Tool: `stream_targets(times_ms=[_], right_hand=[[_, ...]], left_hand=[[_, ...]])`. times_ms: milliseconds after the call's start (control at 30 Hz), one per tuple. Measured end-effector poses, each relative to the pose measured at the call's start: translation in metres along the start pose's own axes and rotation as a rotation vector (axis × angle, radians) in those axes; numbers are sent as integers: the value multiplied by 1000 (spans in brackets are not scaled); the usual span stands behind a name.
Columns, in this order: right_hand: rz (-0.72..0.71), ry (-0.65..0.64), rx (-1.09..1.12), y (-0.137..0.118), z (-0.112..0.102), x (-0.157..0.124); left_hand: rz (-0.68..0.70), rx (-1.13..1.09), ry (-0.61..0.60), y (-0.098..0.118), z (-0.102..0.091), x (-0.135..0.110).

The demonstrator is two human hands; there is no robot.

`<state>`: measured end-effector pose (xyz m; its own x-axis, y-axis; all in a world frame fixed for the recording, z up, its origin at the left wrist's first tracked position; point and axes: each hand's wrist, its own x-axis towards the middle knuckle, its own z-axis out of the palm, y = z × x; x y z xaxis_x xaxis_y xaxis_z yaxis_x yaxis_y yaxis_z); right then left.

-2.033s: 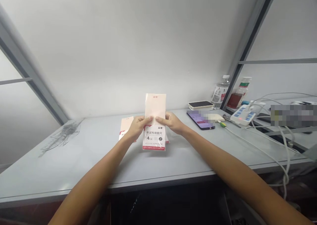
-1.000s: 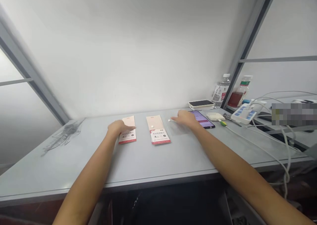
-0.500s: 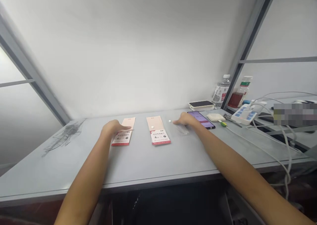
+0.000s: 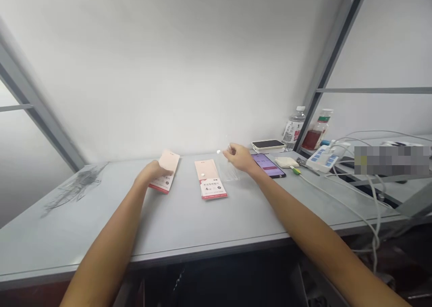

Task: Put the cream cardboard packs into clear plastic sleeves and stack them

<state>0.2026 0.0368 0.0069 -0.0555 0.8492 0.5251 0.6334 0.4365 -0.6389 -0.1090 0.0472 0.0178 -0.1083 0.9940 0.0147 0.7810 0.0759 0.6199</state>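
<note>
My left hand (image 4: 148,173) is closed around the edge of a pink and white ruler set packet (image 4: 171,161), tilted a little off the desk. A second ruler set packet (image 4: 213,189), with a red lower edge and a small white button, lies flat in the middle. To its right, my right hand (image 4: 240,156) pinches the upper part of a clear plastic bag (image 4: 228,173). A small white button (image 4: 218,151) shows at the bag's left side. The bag's lower part hangs down near the desk, and its exact outline is hard to see.
Right of my right hand lie a phone with a lit screen (image 4: 269,166), a second phone (image 4: 268,145), a white pouch (image 4: 286,162) and keys. Farther right are a water bottle (image 4: 293,130), a jar of red liquid, a power strip (image 4: 321,159) and loose cables. Dark scribbles mark the desk's left.
My right hand has lifted the clear plastic bag off the desk, moving up and left. My left hand has raised and tilted its packet. The view has shifted slightly.
</note>
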Motion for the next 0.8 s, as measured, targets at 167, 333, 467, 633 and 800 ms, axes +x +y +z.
stream_targets(times_ms=[167, 333, 467, 633, 800], right_hand=[[-58, 46, 88, -4, 9, -3], [-158, 128, 92, -9, 14, -6], [-228, 156, 111, -19, 12, -10], [-269, 135, 123, -29, 8, -15], [-216, 97, 204, -34, 7, -18]], left_hand=[[227, -290, 51, 31, 9, -17], [474, -493, -27, 62, 41, -44], [513, -450, 8, 71, 60, -60], [473, -329, 111, 73, 61, -68], [428, -309, 149, 76, 57, -72]])
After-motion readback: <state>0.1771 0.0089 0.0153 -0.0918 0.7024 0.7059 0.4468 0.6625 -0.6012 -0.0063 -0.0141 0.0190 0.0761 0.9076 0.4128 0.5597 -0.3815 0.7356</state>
